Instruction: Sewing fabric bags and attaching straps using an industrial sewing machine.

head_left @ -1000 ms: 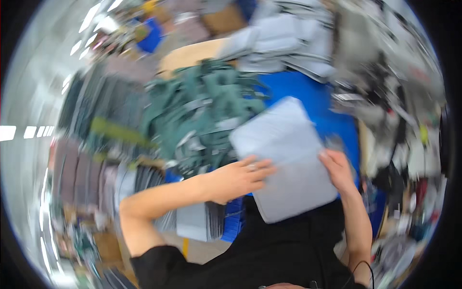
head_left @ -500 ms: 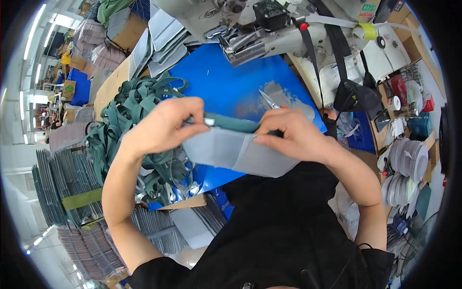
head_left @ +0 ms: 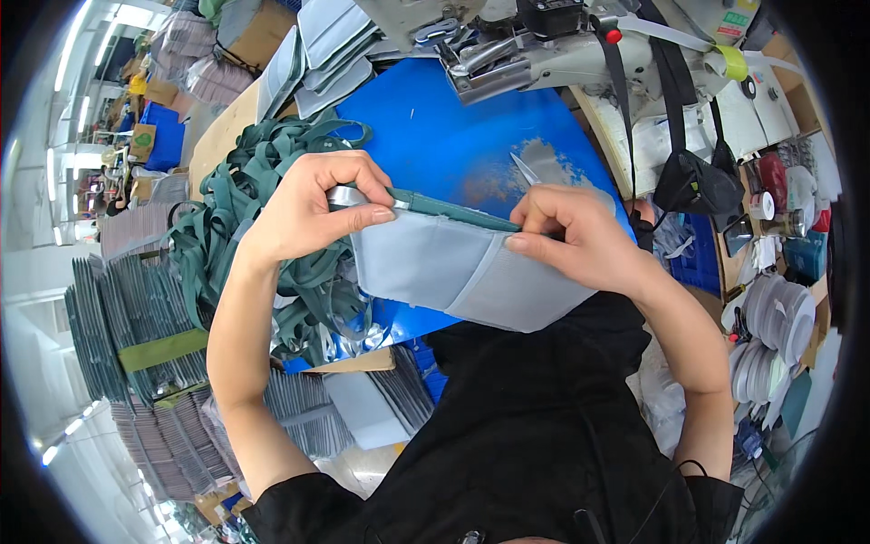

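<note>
A light grey fabric panel (head_left: 426, 263) with a seam across it hangs between my hands above the blue work surface. Along its upper edge runs a dark green fabric strip (head_left: 458, 210). My left hand (head_left: 308, 213) is closed, thumb against fingers, on the panel's upper left corner, where a shiny, pale strip (head_left: 344, 196) shows by the fingers. Farther right, my right hand (head_left: 580, 231) pinches the same edge between thumb and bent fingers. Just beyond its knuckles lie pointed metal blades (head_left: 524, 169), their handles hidden behind my hand.
A tangled heap of green straps (head_left: 240, 195) lies left of the blue surface (head_left: 417, 118). A sewing machine (head_left: 580, 68) stands at the far right. Grey panels (head_left: 331, 54) are stacked at the back, with bundled stacks (head_left: 136, 317) at left. White rolls (head_left: 770, 317) sit at right.
The panel has tilted so more of its grey face shows, and its green edge slopes down to the right. Both hands keep their pinch; the right hand has shifted slightly right. The whole view has shifted slightly.
</note>
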`<action>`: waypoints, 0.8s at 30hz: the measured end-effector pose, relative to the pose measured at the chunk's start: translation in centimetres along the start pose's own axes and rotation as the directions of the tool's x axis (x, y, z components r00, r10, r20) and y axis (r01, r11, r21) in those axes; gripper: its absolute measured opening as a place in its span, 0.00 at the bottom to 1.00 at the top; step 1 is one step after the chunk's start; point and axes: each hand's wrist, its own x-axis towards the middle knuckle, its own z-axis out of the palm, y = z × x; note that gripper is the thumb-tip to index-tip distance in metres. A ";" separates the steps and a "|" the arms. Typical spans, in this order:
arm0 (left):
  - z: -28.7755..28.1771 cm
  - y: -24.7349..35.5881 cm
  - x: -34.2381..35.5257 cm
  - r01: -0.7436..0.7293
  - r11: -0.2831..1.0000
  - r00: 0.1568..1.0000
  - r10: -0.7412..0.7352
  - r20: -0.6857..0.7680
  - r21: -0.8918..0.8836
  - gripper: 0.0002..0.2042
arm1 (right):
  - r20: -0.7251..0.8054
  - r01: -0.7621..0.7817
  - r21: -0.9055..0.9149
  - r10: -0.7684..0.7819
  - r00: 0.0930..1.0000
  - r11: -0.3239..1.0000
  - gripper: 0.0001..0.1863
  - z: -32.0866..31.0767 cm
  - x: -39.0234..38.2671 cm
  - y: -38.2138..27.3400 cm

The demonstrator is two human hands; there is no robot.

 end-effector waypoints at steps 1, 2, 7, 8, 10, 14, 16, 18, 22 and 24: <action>-0.1 -0.1 0.0 0.022 1.000 1.000 -0.022 0.004 -0.015 0.05 | 0.005 -0.057 0.051 0.057 0.998 0.997 0.15 -0.2 -0.2 -0.1; -0.1 -0.2 0.0 0.023 1.000 1.000 -0.023 0.002 -0.014 0.05 | 0.014 -0.115 0.102 0.114 0.993 0.988 0.15 -0.2 -0.3 -0.2; 0.0 0.1 0.3 -0.036 0.999 0.999 0.036 -0.013 0.014 0.06 | 0.005 -0.051 0.163 0.051 0.999 0.985 0.15 0.0 -0.4 0.0; 0.1 0.0 0.3 -0.036 0.999 0.999 0.037 -0.017 0.016 0.06 | 0.012 -0.042 0.187 0.041 0.999 0.981 0.15 0.0 -0.4 0.1; 0.3 -0.1 0.4 -0.083 0.996 0.994 0.080 -0.070 -0.045 0.06 | 0.006 -0.066 0.261 0.066 0.998 0.963 0.15 0.4 -0.4 0.0; 0.6 -0.7 -0.1 -0.104 0.989 0.989 0.092 -0.116 -0.108 0.05 | 0.007 -0.127 0.326 0.132 0.991 0.937 0.14 0.7 -0.3 -0.6; 0.6 -0.7 -0.3 -0.041 0.988 0.992 0.022 -0.128 -0.149 0.06 | -0.001 -0.108 0.323 0.114 0.993 0.940 0.14 0.9 -0.3 -0.6; 0.6 -0.7 -0.3 -0.039 0.984 0.991 0.016 -0.135 -0.171 0.06 | -0.011 -0.089 0.319 0.098 0.995 0.943 0.14 1.0 -0.4 -0.6; 0.4 -0.6 -0.7 -0.059 0.985 0.987 0.033 -0.156 -0.162 0.06 | -0.016 -0.076 0.307 0.085 0.996 0.948 0.13 1.3 -0.5 -0.9; 0.3 -0.7 -0.9 -0.063 0.984 0.985 0.035 -0.168 -0.165 0.07 | -0.019 -0.070 0.313 0.080 0.997 0.947 0.13 1.3 -0.5 -1.2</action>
